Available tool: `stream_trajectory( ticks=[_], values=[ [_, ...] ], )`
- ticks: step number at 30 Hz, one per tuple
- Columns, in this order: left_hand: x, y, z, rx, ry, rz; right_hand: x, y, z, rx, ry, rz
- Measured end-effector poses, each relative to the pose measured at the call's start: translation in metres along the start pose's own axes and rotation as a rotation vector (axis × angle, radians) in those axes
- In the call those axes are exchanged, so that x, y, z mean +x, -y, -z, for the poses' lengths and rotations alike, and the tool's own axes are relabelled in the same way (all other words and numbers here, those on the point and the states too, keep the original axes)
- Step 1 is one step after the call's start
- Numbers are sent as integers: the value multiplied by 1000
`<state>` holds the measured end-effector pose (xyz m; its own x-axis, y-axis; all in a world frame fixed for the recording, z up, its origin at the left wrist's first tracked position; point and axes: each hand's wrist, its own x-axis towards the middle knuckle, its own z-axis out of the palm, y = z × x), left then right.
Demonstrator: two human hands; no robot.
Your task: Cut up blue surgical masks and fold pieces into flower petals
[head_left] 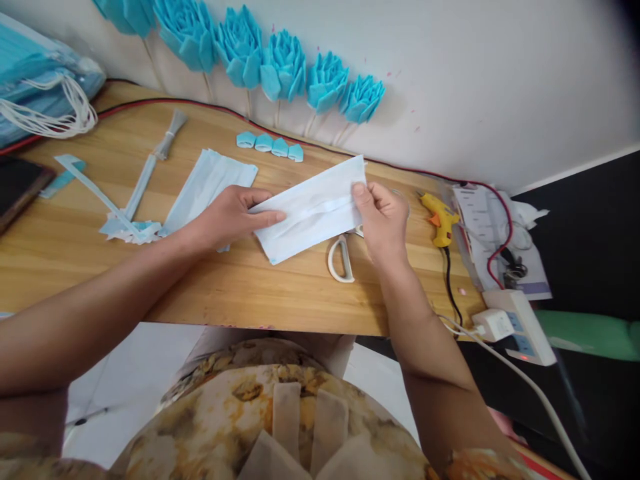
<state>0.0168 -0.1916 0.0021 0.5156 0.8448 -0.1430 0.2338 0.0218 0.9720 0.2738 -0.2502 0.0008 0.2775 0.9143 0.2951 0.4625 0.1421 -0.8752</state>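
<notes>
A pale face mask point(313, 217), its ear loops not visible, is stretched between both hands above the wooden table point(280, 300). My left hand point(240, 217) pinches its left end between thumb and fingers. At the opposite end, my right hand point(383, 213) grips the edge with fingers curled behind. Scissors point(341, 260) with white handles lie beneath, partly hidden by the mask and my right hand. Left of the mask, more light-blue mask pieces point(205, 183) lie flat, partly covered by my left forearm.
Blue fabric flowers point(283, 67) on sticks stand along the wall, with small folded blue pieces point(270, 143) before them. A yellow glue gun point(439, 219) and power strip point(530, 330) are at right. Cut strips point(133, 227), a phone point(20, 190) and bagged masks point(40, 73) are at left.
</notes>
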Motion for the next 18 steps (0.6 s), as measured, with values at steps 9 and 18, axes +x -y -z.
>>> stream_trajectory(
  ticks=[9, 18],
  values=[
    [-2, -4, 2, 184, 71, 76, 4, -1, -1, -71, -158, 56],
    [-3, -7, 4, 82, 120, -45, 2, 4, 0, -160, -237, 128]
  ],
)
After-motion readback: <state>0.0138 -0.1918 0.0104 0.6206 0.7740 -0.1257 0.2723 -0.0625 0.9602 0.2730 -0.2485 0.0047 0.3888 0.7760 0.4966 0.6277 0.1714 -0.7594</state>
